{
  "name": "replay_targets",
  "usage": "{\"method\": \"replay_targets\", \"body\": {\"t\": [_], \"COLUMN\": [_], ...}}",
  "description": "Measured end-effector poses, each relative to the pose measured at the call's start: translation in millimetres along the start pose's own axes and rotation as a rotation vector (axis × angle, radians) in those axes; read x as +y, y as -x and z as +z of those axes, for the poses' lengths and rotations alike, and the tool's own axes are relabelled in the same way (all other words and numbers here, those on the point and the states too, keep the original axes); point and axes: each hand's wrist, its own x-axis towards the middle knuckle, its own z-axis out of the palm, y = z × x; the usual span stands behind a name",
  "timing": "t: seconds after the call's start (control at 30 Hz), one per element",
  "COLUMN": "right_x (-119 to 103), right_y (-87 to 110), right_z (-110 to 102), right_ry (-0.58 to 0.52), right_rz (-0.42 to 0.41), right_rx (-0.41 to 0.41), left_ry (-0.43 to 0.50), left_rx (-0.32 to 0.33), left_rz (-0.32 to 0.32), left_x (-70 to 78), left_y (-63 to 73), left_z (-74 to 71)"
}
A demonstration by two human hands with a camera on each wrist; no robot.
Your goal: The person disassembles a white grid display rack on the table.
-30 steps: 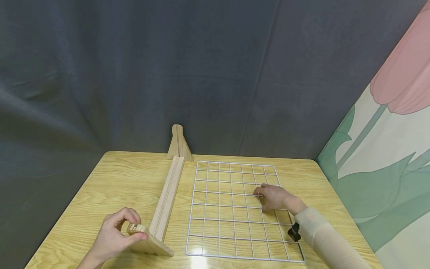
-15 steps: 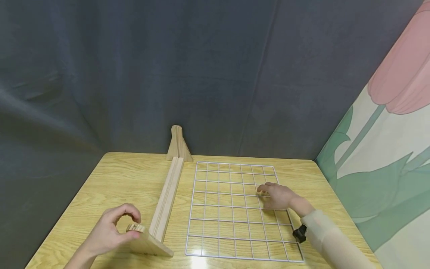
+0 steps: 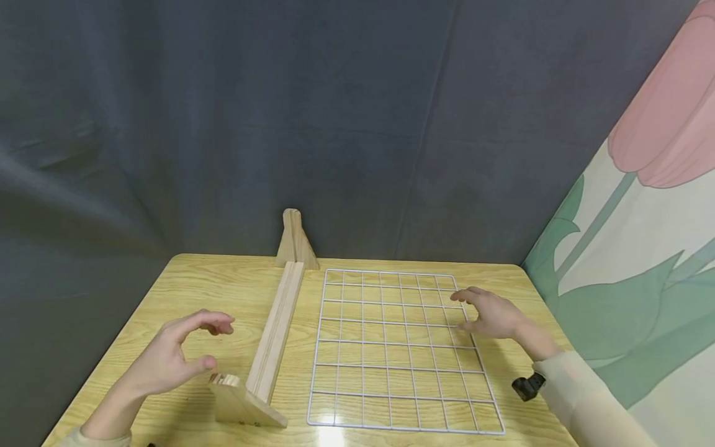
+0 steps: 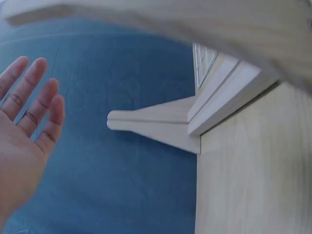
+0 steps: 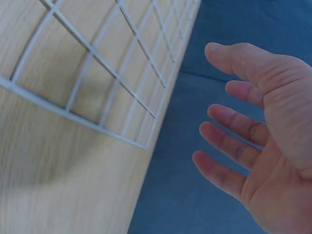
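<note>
A wooden stand, made of a grooved rail with a tapered upright end piece at either end, stands on the left half of the table. My left hand hovers just above and left of the near end piece, thumb and fingers spread apart, holding nothing. The far end piece shows in the left wrist view. A white wire grid panel lies flat on the table to the right of the rail. Over its right edge hangs my right hand, fingers relaxed; the right wrist view shows it apart from the wires.
The wooden table ends at a dark curtain behind it. A wall with a painted tulip rises on the right. The far end piece stands close to the curtain.
My left hand has let go of the near end piece and risen up and left. My right hand has lifted away from the grid and shifted right. Stand and grid stay put.
</note>
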Motion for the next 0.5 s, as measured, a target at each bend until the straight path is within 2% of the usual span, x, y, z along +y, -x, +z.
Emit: {"method": "replay_targets", "body": {"t": [0.13, 0.33, 0.5], "right_x": [2.2, 5.8, 5.1], "right_y": [7.5, 17.8, 26.5], "right_z": [-8.4, -17.5, -20.0], "right_ry": [0.029, 0.053, 0.078], "right_rz": [-0.003, 0.040, 0.063], "right_rx": [0.095, 0.188, 0.254], "left_ry": [-0.121, -0.271, -0.448], "left_rx": [0.019, 0.061, 0.027], "left_rz": [-0.057, -0.079, -0.191], "left_x": [-2.0, -7.3, -11.5], "left_y": [-7.3, -19.5, -22.8], "left_z": [-10.2, -18.9, -22.3]}}
